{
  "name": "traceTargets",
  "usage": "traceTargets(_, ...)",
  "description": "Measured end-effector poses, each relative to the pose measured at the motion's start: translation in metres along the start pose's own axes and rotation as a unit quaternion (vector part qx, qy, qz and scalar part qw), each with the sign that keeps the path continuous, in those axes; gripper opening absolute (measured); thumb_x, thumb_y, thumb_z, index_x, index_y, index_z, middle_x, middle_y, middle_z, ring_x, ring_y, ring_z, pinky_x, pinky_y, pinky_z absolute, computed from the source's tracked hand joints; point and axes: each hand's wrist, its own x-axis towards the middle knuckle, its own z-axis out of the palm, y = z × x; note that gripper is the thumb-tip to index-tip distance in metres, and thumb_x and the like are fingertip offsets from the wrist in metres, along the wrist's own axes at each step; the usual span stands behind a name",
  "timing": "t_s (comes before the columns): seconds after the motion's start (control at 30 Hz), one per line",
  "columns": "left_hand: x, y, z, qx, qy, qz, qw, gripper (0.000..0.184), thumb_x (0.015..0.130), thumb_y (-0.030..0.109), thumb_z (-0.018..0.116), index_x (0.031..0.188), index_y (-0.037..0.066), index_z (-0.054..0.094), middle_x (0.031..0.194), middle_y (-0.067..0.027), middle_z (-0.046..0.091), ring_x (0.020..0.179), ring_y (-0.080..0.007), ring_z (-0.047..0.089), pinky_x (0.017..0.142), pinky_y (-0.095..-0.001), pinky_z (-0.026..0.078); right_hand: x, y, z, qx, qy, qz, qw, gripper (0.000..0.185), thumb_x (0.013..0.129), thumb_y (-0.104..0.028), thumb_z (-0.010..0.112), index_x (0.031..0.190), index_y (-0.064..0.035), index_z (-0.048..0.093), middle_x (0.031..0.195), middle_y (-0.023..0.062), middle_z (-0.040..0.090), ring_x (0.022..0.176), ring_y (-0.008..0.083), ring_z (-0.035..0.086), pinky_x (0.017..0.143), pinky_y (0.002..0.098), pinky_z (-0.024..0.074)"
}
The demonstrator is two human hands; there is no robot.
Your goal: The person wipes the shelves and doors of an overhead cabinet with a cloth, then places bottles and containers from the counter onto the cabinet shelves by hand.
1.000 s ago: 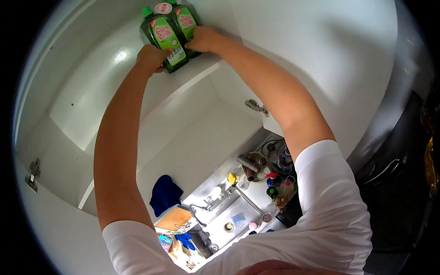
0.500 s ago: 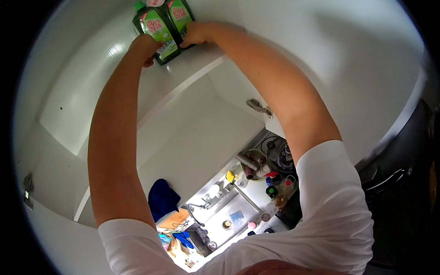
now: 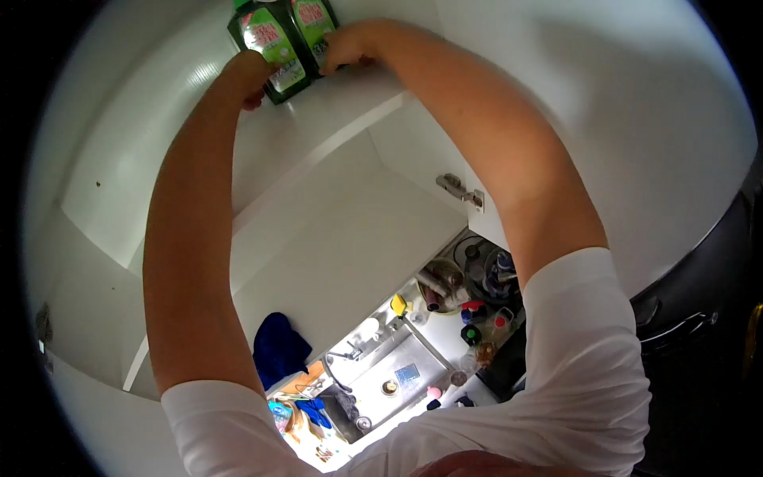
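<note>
Two dark green detergent bottles with bright green labels stand side by side on a white cabinet shelf (image 3: pixel 318 131). Around the lower side of the left detergent bottle (image 3: pixel 274 40) my left hand (image 3: pixel 249 75) is closed, its thumb reaching over the label. My right hand (image 3: pixel 354 46) is at the right detergent bottle (image 3: pixel 312 24), its fingers bent and touching the lower right edge. Part of its grip is hidden behind the hand. The tops of both bottles are cut off by the frame's edge.
An open cabinet door with a metal hinge (image 3: pixel 459 189) is at the right. Far below are a steel sink (image 3: pixel 413 358) with a faucet (image 3: pixel 338 370), a dark blue cloth (image 3: pixel 280 350), a yellow sponge (image 3: pixel 398 304), and several jars and bottles on the counter.
My right hand has shifted slightly up and right along the right bottle, its fingers more bent. The bottles sit slightly higher in view, with their tops cut off more; my left hand keeps its hold.
</note>
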Motion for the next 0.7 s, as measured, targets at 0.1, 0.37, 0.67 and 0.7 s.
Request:
traceTargets(0.1, -0.004, 0.000, -0.003, 0.019, 0.001, 0.006, 1.000, 0.056, 0.103, 0.047, 0.063, 0.109, -0.009, 0.064, 0.089, -0.0225, 0.070, 0.073, -0.0309, 0.072, 0.063, -0.0451, 0.063, 0.008, 0.003, 0.000, 0.019, -0.028, 0.014, 0.999, 0.098, 0.083, -0.039, 0.082, 0.161, -0.0053, 0.033, 0.127, 0.0178, 0.062, 0.091, 0.0274, 0.063, 0.070, 0.0449, 0.0526)
traceTargets(0.37, 0.003, -0.002, 0.004, 0.065, 0.033, 0.008, 0.997, 0.056, 0.104, 0.048, 0.059, 0.106, -0.007, 0.064, 0.083, -0.0214, 0.069, 0.065, -0.0301, 0.071, 0.056, -0.0443, 0.062, -0.007, -0.011, 0.004, 0.083, -0.027, 0.032, 0.996, 0.100, 0.084, -0.041, 0.080, 0.163, -0.0059, 0.029, 0.133, 0.0192, 0.060, 0.100, 0.0294, 0.066, 0.079, 0.0467, 0.0559)
traceTargets(0.67, 0.003, 0.002, 0.000, 0.127, 0.070, 0.055, 0.988, 0.045, 0.106, 0.040, 0.060, 0.097, -0.004, 0.064, 0.070, -0.0166, 0.058, 0.052, -0.0254, 0.057, 0.047, -0.0470, 0.051, 0.004, -0.003, -0.006, -0.104, 0.004, -0.047, 0.993, 0.077, 0.090, -0.032, 0.077, 0.153, -0.0031, 0.044, 0.134, 0.0159, 0.064, 0.108, 0.0260, 0.068, 0.088, 0.0438, 0.0567)
traceTargets(0.7, 0.001, 0.003, -0.001, 0.157, 0.095, 0.082, 0.980, 0.042, 0.105, 0.038, 0.061, 0.098, -0.003, 0.065, 0.072, -0.0165, 0.059, 0.054, -0.0258, 0.058, 0.049, -0.0465, 0.051, -0.001, -0.002, -0.018, -0.050, 0.006, -0.063, 0.997, 0.062, 0.093, -0.031, 0.073, 0.144, -0.0028, 0.053, 0.130, 0.0157, 0.067, 0.108, 0.0273, 0.067, 0.091, 0.0449, 0.0546)
